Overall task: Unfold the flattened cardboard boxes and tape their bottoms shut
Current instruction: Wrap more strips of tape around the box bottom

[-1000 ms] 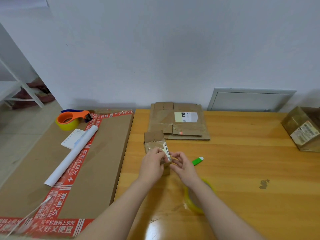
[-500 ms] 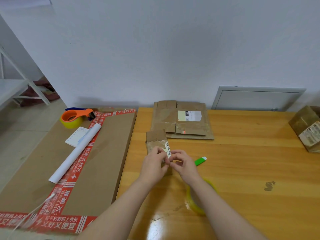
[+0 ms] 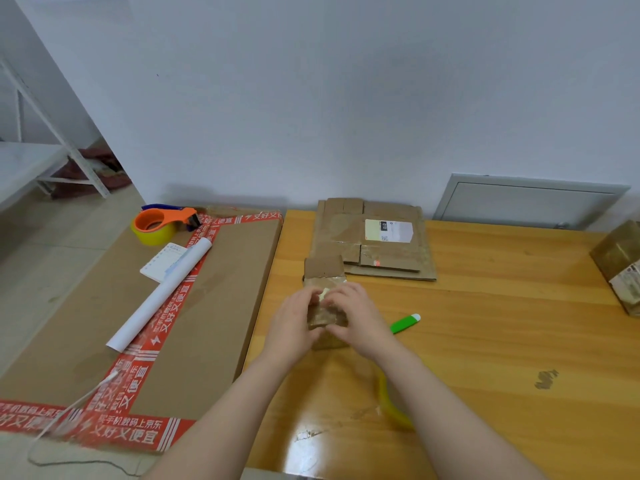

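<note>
The fingers (image 3: 341, 293) of the right hand (image 3: 362, 318) and those of the left hand (image 3: 294, 320) curl over the small box (image 3: 325, 318) from opposite sides. Their tips nearly meet at a pale label on its upper face, and both hands are clamped on it.

In the head view, the only one, the small box stands on the wooden surface (image 3: 485, 323) straight ahead of the person. It sits between the two palms, so neither hand is nearer. Its long axis runs away from the person, and one loose flap (image 3: 323, 266) juts up at the far end, beyond the fingertips.

The card is brown, creased and partly glossy with old tape. It looks light and easy to crush.

The flattened boxes (image 3: 381, 251) lie in a stack just behind the small box, dull brown with a white label. A yellow tape roll (image 3: 391, 407) shows translucent and shiny under the right forearm, partly hidden. Taping would likely fall to the right hand, which is closer to it. A slim green tool (image 3: 405, 323) lies just right of that hand.
</note>
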